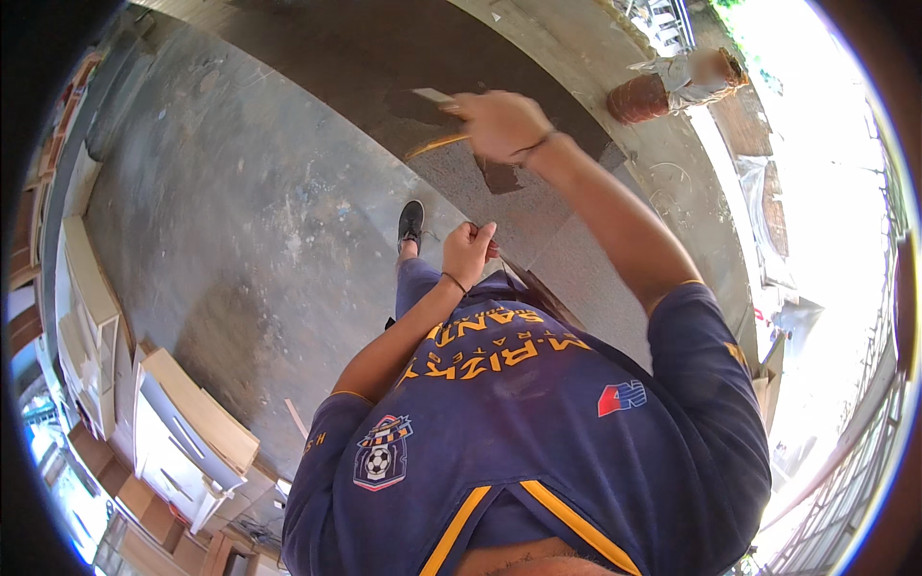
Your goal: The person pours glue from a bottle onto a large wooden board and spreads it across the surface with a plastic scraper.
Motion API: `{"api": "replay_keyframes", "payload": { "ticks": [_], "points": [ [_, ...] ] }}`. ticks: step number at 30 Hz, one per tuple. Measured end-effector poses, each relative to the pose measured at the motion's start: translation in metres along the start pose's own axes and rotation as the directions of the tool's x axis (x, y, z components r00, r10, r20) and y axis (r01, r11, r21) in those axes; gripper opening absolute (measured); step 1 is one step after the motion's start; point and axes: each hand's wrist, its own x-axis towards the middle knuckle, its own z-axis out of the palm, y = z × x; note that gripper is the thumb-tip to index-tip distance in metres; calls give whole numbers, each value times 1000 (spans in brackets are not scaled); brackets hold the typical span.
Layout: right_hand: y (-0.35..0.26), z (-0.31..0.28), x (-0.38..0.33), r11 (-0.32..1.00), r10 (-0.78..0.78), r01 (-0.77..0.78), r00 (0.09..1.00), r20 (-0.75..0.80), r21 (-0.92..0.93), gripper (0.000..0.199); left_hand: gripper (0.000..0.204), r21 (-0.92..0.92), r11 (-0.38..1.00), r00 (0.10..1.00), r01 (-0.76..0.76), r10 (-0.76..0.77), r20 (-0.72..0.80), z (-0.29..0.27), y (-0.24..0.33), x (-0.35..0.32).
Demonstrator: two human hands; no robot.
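My right hand (504,127) is closed around a flat hand tool, smeared by motion; a pale end (432,95) and a thin yellow edge (437,146) stick out on its left side. It is over a large panel (576,254) whose far part bears a dark brown coating (384,58); the near part is speckled grey. Irregular brown patches (497,177) lie below this hand. My left hand (468,252) is in front of my waist, with its fingers curled and thumb up; whatever it may hold is hidden. A dark brown edge (538,293) shows beside it.
On the right stands a stained reddish-brown container (639,100) with a pale, messy upper part. White cabinet parts (182,437) and wooden boards (91,269) line the lower left. My shoe (411,221) is on the stained concrete floor (259,182). A metal grille (855,499) runs along the right.
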Motion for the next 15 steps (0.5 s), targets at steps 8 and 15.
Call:
{"api": "replay_keyframes", "payload": {
  "ticks": [8,15],
  "points": [
    [-40,48,-15,999,-26,29,998,65,-46,23,38,407,893,950,-192,273,-151,11,-13,1],
    [-101,37,-7,959,-285,279,944,165,59,33,40,488,826,940,-281,340,-35,-6,-13,25]
  ]
}}
